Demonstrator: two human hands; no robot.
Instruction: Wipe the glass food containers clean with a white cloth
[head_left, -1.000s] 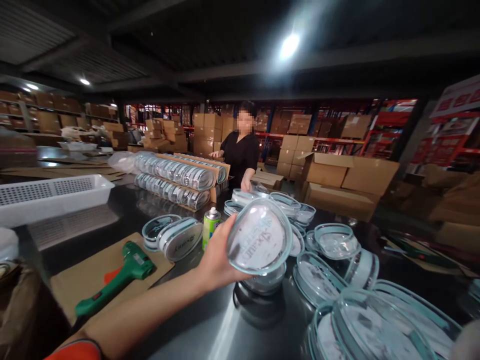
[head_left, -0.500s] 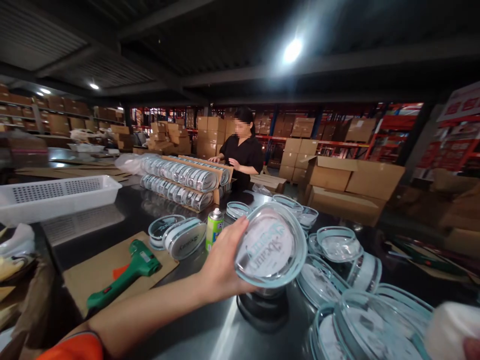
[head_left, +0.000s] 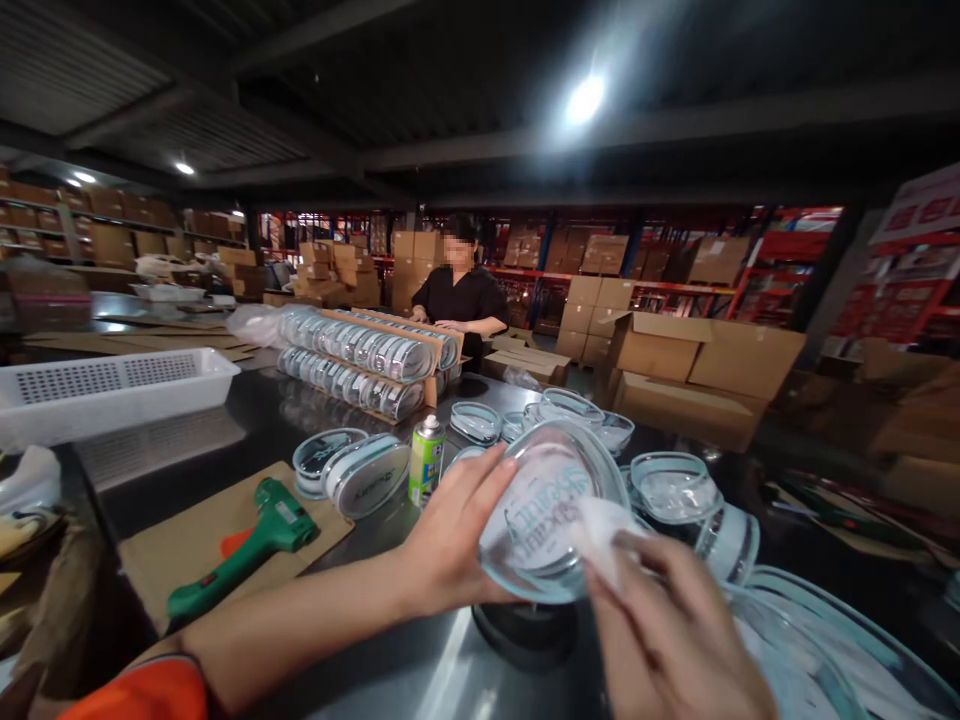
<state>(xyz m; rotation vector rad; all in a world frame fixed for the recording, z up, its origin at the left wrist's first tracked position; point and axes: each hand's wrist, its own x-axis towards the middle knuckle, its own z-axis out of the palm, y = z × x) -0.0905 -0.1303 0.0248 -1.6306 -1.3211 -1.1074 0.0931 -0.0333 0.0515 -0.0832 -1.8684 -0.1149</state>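
Note:
My left hand (head_left: pixel 450 530) is closed around the left edge of a clear oval case (head_left: pixel 544 475) with a pale blue rim and "beauty" lettering, holding it tilted above the dark table. In my right hand (head_left: pixel 667 620) a white cloth (head_left: pixel 604 530) is pinched between the fingers and lies against the right part of the case's face. A round black object (head_left: pixel 525 640) sits on the table beneath the case. More oval cases (head_left: pixel 671 485) are piled to the right, partly behind my right hand.
A green glue gun (head_left: pixel 247 555) rests on cardboard (head_left: pixel 150 545) at left. Near it stand a green spray can (head_left: pixel 426 465) and two cases (head_left: pixel 367 475). Farther back are rows of cases (head_left: pixel 352 340), a white basket (head_left: pixel 217 375), and a person in black (head_left: pixel 465 300). Cartons (head_left: pixel 697 365) stand right.
My right hand has come in from the lower right edge and brought the white cloth onto the case. The case has tilted slightly. The person behind has leaned lower and shifted left.

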